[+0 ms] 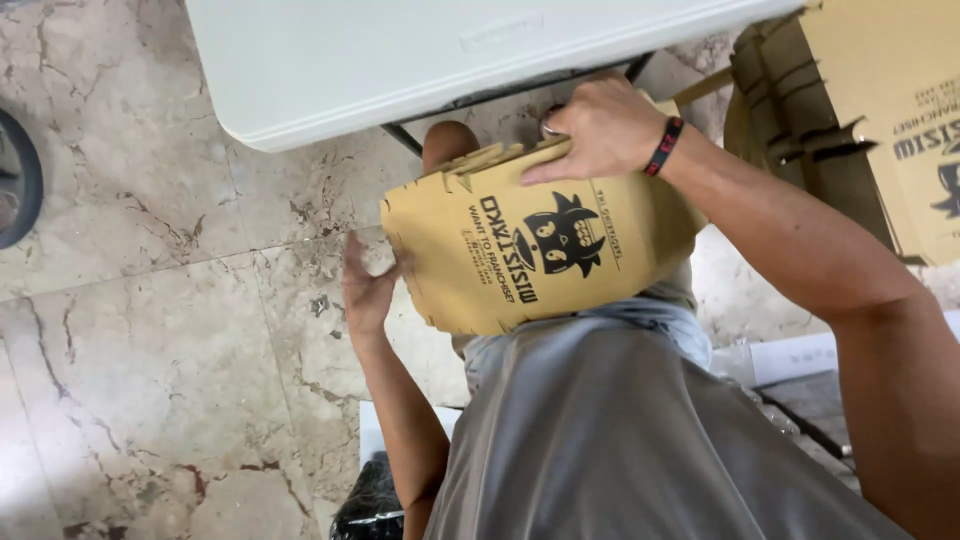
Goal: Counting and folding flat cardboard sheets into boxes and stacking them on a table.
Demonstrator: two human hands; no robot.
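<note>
A flat brown cardboard piece (500, 250) with a black printed figure and lettering rests across my lap, bent slightly. My left hand (368, 285) presses its left edge from the side, fingers spread against the cardboard. My right hand (600, 128) lies on the far top edge, gripping it; the wrist bears a dark red-and-black band. Under the top edge, several more cardboard layers show.
A white folding table (400, 60) stands just beyond my knees. At the right, a stack of brown printed cardboard (880, 120) leans. Marble floor (150, 330) spreads to the left, with a dark round object (18, 175) at the left edge and a black bag (372, 505) below.
</note>
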